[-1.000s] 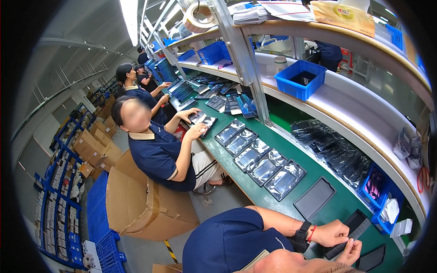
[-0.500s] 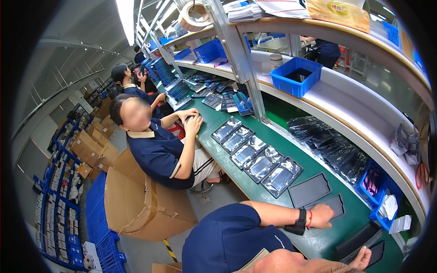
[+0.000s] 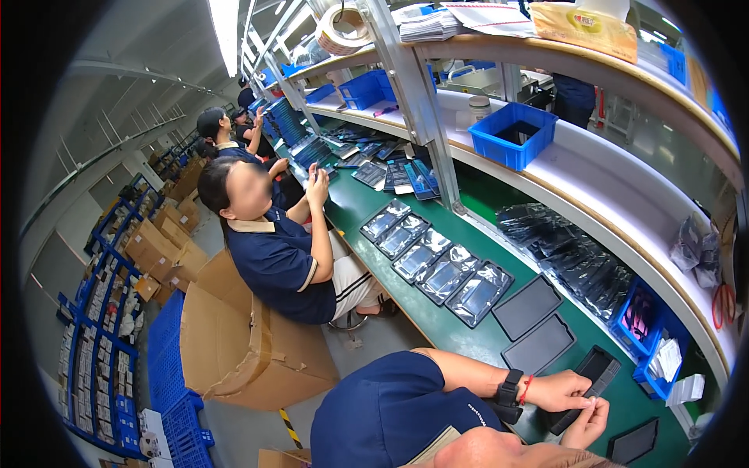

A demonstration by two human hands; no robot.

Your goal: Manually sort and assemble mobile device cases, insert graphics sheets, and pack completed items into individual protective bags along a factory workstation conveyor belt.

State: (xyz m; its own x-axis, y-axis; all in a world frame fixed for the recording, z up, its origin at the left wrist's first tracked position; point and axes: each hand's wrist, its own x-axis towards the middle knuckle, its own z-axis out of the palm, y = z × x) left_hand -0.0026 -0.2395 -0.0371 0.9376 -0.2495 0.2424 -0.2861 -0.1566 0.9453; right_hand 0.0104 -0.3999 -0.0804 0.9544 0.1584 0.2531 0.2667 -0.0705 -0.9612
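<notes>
My left hand (image 3: 558,390), with a black watch and a red string on its wrist, grips a black rectangular tray (image 3: 597,368) at the near edge of the green bench (image 3: 437,320). My right hand (image 3: 591,421) comes up just below it, fingertips pinched at the tray's lower end. Two flat dark trays (image 3: 527,306) lie on the bench just left of the hands, and another (image 3: 633,441) lies to the right. A row of clear-bagged dark panels (image 3: 433,261) runs farther along the bench.
A seated co-worker in a navy shirt (image 3: 273,257) holds a small item up in both hands; more people sit beyond. Open cardboard boxes (image 3: 242,343) and blue crates (image 3: 168,366) stand on the floor. Blue bins (image 3: 511,136) sit on the shelf, and small blue bins (image 3: 647,320) by black bags.
My hands dipped toward the lower edge, then came back up with the black tray. The co-worker lifted both hands off the bench to face height.
</notes>
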